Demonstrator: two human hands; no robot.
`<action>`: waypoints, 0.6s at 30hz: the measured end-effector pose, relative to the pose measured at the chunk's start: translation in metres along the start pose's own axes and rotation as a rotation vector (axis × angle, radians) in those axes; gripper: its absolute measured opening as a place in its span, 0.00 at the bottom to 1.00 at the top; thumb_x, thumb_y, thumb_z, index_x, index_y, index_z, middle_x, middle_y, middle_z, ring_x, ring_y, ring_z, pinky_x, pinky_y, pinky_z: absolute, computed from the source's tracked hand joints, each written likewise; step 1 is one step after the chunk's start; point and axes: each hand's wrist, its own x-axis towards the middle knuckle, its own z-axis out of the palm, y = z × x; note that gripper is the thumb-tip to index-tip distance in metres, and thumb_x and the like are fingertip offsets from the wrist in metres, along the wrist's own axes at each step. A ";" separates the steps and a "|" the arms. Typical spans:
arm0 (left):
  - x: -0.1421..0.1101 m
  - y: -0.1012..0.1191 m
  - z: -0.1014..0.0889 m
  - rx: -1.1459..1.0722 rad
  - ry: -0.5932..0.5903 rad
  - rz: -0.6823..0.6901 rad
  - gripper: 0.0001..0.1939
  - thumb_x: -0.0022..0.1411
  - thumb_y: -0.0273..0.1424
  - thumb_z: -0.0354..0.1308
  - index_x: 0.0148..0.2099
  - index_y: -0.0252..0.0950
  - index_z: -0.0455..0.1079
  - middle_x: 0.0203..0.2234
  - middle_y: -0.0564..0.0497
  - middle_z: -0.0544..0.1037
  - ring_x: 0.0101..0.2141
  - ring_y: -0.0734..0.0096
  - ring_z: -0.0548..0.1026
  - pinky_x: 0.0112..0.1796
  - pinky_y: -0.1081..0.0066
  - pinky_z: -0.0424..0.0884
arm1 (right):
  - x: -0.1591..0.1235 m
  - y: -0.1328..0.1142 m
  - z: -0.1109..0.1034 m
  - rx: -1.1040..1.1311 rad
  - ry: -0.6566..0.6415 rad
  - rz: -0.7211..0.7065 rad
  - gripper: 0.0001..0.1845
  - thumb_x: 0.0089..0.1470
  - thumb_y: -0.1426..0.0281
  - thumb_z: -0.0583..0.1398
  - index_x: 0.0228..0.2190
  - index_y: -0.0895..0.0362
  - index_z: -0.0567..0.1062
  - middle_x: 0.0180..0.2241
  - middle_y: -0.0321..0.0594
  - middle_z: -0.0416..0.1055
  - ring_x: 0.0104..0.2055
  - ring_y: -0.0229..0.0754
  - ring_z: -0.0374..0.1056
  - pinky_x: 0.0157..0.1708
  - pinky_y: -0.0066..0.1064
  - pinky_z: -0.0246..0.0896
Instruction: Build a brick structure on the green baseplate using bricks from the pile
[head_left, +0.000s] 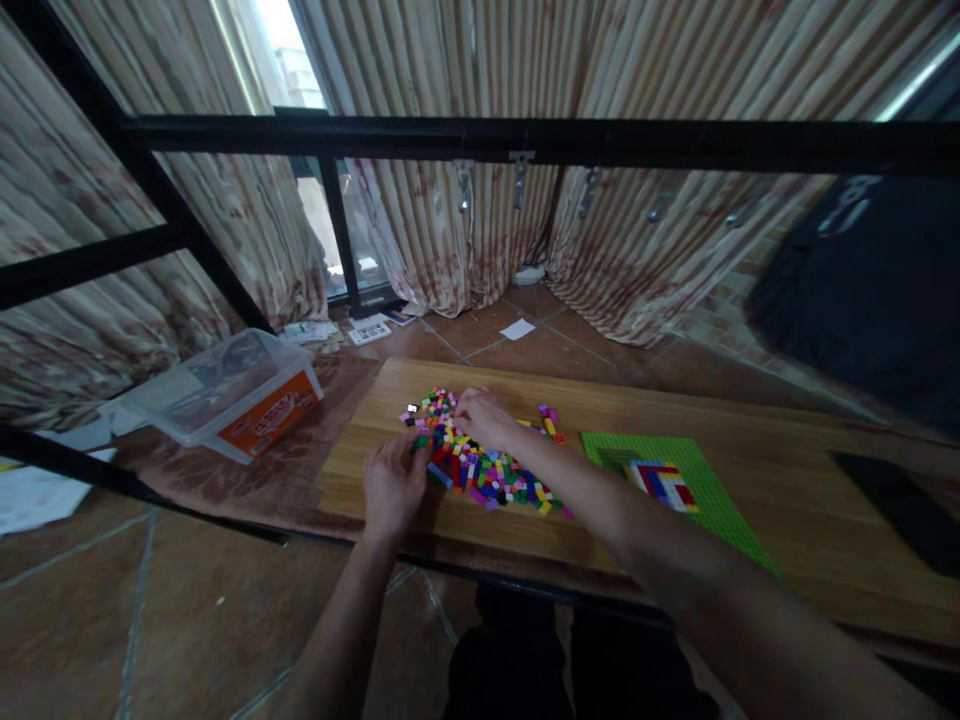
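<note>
A spread-out pile of small colourful toy bricks (487,475) lies on a wooden board. At the pile's left edge is my left hand (394,485), its fingers curled and its thumb and fingertips close together beside a dark green brick (420,441). What lies between those fingertips is too small to make out. My right hand (482,416) reaches across into the upper part of the pile, fingers bent down among the bricks. Its fingertips are partly hidden. Right of the pile, a green baseplate (712,480) carries a block of red, white, blue and yellow bricks (666,487).
The wooden board (450,375) rests on a low table with a brown cloth (300,495). A clear plastic box (240,390) with an orange label stands at left. Black metal bars (420,138) cross in front of striped curtains (510,60). A dark flat object (900,505) lies at right.
</note>
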 end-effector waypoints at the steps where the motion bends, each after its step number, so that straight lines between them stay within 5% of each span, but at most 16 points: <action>1: -0.008 0.000 -0.002 -0.009 -0.004 -0.013 0.13 0.61 0.36 0.52 0.44 0.37 0.73 0.37 0.48 0.80 0.41 0.60 0.75 0.45 0.62 0.68 | -0.002 0.000 0.000 0.002 0.003 0.002 0.10 0.58 0.70 0.58 0.30 0.58 0.79 0.39 0.45 0.73 0.44 0.44 0.66 0.47 0.33 0.57; 9: -0.048 0.011 -0.012 0.086 -0.052 -0.021 0.11 0.60 0.31 0.52 0.42 0.36 0.73 0.35 0.47 0.79 0.40 0.60 0.74 0.44 0.62 0.68 | -0.020 0.002 0.002 0.022 0.027 -0.028 0.09 0.58 0.72 0.57 0.29 0.59 0.77 0.39 0.43 0.72 0.44 0.42 0.64 0.50 0.33 0.53; 18: -0.050 0.018 0.005 0.051 -0.088 0.046 0.09 0.59 0.28 0.54 0.42 0.38 0.72 0.39 0.47 0.79 0.41 0.58 0.73 0.44 0.60 0.68 | -0.035 0.007 0.003 0.067 0.019 -0.008 0.08 0.58 0.70 0.58 0.32 0.58 0.78 0.39 0.43 0.71 0.44 0.43 0.64 0.49 0.35 0.53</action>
